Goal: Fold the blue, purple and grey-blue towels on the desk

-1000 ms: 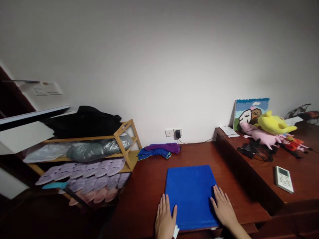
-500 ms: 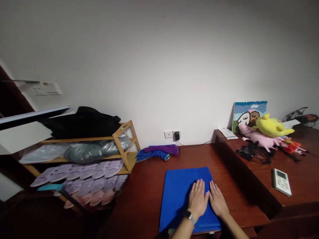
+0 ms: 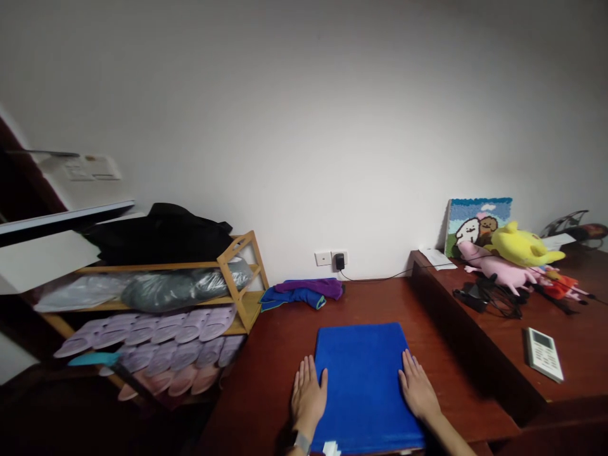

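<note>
A folded blue towel [image 3: 363, 380] lies flat on the dark red wooden surface [image 3: 270, 380] in front of me. My left hand [image 3: 308, 396] rests flat at the towel's left edge, fingers stretched out, a watch on the wrist. On the towel's right edge lies my right hand [image 3: 418, 392], also flat with fingers extended. Neither hand holds anything.
A purple and blue cloth pile [image 3: 301, 292] sits by the wall under a socket with a plug [image 3: 339, 259]. A wooden rack [image 3: 237, 278] with slippers and bags stands at left. The raised desk [image 3: 584, 342] at right carries plush toys [image 3: 517, 250], cables and a white remote [image 3: 544, 354].
My left hand slid from beside the right hand across the towel to its left edge. The right hand stayed at the right edge.
</note>
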A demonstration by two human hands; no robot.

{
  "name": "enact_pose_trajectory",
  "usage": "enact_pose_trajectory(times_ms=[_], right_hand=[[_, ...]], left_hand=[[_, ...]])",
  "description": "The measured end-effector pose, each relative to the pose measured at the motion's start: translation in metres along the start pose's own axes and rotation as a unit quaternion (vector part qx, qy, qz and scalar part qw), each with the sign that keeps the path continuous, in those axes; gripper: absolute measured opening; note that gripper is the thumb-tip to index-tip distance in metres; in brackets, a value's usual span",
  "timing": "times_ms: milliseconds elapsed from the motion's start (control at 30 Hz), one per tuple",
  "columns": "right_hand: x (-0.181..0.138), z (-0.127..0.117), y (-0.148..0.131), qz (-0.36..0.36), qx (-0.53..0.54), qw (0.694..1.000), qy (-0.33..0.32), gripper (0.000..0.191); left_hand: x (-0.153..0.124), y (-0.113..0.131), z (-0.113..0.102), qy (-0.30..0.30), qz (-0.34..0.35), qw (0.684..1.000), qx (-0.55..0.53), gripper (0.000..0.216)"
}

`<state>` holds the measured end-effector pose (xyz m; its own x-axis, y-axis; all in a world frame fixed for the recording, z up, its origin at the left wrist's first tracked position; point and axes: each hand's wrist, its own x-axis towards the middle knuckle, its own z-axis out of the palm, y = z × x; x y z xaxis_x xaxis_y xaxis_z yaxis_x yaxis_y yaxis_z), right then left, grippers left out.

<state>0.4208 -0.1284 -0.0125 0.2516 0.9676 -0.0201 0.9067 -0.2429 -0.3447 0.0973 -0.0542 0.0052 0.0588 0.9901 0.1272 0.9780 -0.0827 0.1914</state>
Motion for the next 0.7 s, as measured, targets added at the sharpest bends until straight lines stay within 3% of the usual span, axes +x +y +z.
enact_pose_trajectory(times_ms=[67,233,400,467,533,633,700], right_hand=[[0.005,-0.008,-0.003,0.011,-0.011,1.000,-0.017,0.072],[0.037,-0.032,-0.011,0.001,0.001,1.000,0.003,0.069],[0.058,-0.021,-0.009,-0.008,0.021,1.000,-0.015,0.069],[0.060,-0.012,-0.006,-0.011,0.024,1.000,-0.008,0.071],[0.060,-0.007,-0.004,-0.013,0.024,1.000,-0.008,0.072],[0.059,-0.007,-0.001,-0.011,0.019,1.000,-0.020,0.071],[0.059,-0.009,0.001,-0.025,0.013,0.999,-0.035,0.071]], left_hand=[[-0.002,-0.011,0.004,0.018,-0.002,1.000,-0.003,0.073],[-0.005,-0.012,0.012,0.029,0.003,1.000,-0.008,0.071],[0.001,-0.010,0.004,0.064,0.028,0.998,0.007,0.066],[0.004,0.013,-0.003,0.094,0.063,0.994,-0.009,0.062],[0.006,0.054,-0.009,0.090,0.132,0.986,-0.040,0.060],[0.005,0.132,-0.009,0.012,0.273,0.957,-0.094,0.059],[0.003,0.174,-0.001,-0.042,0.317,0.940,-0.114,0.060]])
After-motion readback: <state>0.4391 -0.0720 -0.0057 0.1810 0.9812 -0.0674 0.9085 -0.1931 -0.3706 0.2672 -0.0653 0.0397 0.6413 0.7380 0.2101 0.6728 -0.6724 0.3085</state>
